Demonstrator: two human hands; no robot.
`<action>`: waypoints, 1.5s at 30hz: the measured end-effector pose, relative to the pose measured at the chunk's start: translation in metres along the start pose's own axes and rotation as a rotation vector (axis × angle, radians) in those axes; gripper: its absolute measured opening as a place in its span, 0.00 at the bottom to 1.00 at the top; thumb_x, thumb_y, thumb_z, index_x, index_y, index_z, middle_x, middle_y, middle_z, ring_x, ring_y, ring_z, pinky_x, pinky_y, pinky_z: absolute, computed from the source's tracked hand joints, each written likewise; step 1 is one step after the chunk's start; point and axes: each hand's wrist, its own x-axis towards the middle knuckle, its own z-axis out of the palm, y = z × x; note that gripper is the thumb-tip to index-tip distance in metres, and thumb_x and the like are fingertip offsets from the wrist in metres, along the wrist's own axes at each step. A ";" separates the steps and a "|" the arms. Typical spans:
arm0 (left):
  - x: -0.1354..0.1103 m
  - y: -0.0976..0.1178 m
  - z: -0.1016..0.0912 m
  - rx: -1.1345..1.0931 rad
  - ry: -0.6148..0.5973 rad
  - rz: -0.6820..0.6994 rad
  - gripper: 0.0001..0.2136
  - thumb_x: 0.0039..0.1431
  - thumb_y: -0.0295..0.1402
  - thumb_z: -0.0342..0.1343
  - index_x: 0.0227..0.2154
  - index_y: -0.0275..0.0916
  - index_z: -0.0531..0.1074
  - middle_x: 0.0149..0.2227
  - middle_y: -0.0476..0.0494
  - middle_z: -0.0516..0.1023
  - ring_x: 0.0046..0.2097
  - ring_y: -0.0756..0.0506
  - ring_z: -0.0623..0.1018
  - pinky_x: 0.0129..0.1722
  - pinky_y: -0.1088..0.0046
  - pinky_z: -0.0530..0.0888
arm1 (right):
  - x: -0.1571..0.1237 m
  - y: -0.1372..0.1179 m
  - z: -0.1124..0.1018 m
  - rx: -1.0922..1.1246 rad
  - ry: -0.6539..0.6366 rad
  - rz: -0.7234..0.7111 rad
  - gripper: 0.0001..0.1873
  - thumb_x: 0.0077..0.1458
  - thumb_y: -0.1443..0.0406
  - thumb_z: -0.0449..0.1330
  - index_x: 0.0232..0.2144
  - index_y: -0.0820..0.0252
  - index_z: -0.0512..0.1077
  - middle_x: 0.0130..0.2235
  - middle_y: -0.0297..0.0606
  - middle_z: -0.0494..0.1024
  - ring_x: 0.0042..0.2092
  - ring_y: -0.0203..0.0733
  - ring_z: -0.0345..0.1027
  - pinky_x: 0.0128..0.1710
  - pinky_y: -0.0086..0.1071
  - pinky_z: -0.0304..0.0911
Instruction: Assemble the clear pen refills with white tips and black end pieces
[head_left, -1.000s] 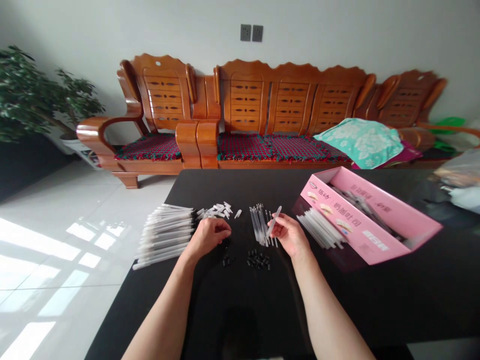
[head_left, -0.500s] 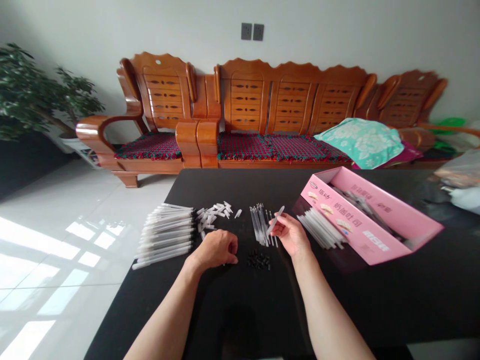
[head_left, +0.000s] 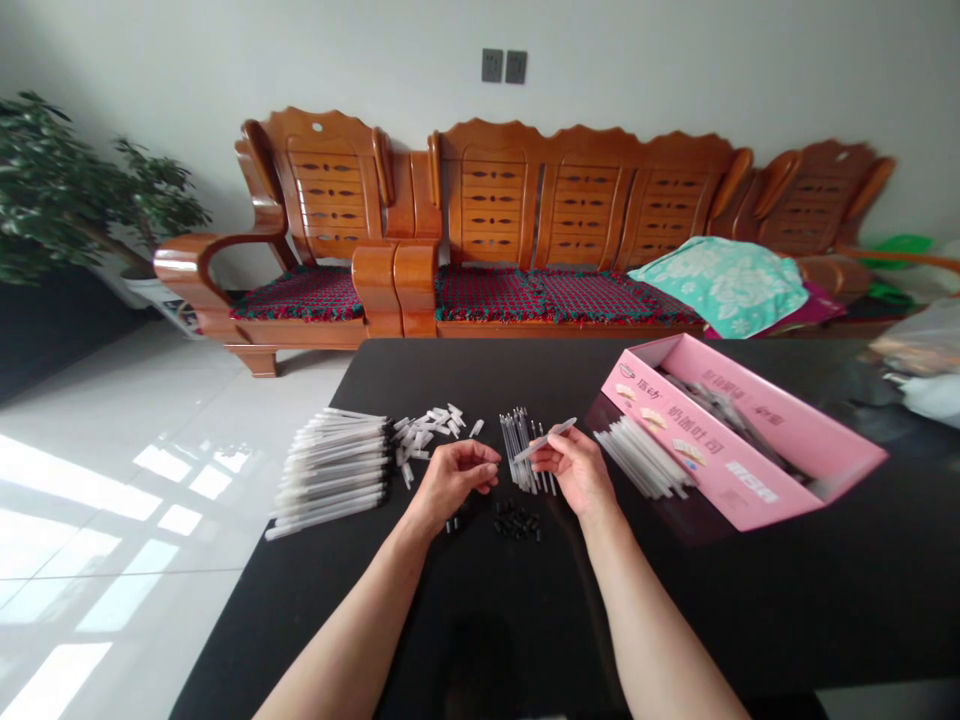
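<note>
My right hand grips a clear pen barrel that points left and slightly down. My left hand is raised beside it with thumb and fingers pinched on something too small to make out. Below the hands lie small black pen parts on the black table. Thin refills lie just behind the hands. A heap of white caps sits to the left, and a stack of finished white pens lies further left. Loose clear barrels rest to the right.
A pink cardboard box holding more pens lies open on the right of the table. Behind the table stand wooden sofas with red cushions, and a potted plant at the far left. A plastic bag sits at the right edge.
My left hand has lifted off the table from the black parts and come right toward the barrel, fingers pinched. My right hand has tipped the barrel from upright to nearly level.
</note>
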 end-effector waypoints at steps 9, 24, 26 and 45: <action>0.001 -0.005 0.008 -0.072 0.013 -0.009 0.16 0.44 0.38 0.69 0.30 0.31 0.72 0.23 0.47 0.76 0.25 0.51 0.75 0.25 0.78 0.72 | -0.002 0.003 0.005 -0.025 -0.036 -0.011 0.14 0.45 0.65 0.70 0.32 0.59 0.69 0.29 0.40 0.83 0.28 0.45 0.79 0.23 0.31 0.74; 0.000 -0.003 0.007 -0.075 0.018 -0.014 0.20 0.47 0.40 0.67 0.40 0.31 0.77 0.26 0.46 0.77 0.27 0.51 0.77 0.27 0.78 0.74 | -0.001 0.003 0.002 -0.001 -0.034 -0.020 0.14 0.45 0.64 0.70 0.32 0.59 0.69 0.30 0.41 0.83 0.28 0.45 0.79 0.24 0.31 0.75; 0.000 -0.003 0.006 -0.070 0.017 -0.027 0.19 0.48 0.41 0.67 0.37 0.30 0.77 0.27 0.45 0.77 0.27 0.51 0.77 0.27 0.78 0.74 | -0.001 0.003 0.002 -0.001 -0.028 -0.019 0.15 0.45 0.64 0.70 0.32 0.59 0.69 0.29 0.40 0.83 0.28 0.46 0.79 0.24 0.31 0.74; -0.004 -0.006 0.012 -0.241 -0.022 -0.116 0.17 0.49 0.38 0.68 0.34 0.34 0.68 0.31 0.39 0.81 0.34 0.46 0.82 0.34 0.74 0.78 | -0.002 0.005 0.004 -0.028 -0.045 -0.021 0.14 0.46 0.64 0.70 0.33 0.59 0.69 0.31 0.41 0.84 0.28 0.45 0.79 0.24 0.31 0.74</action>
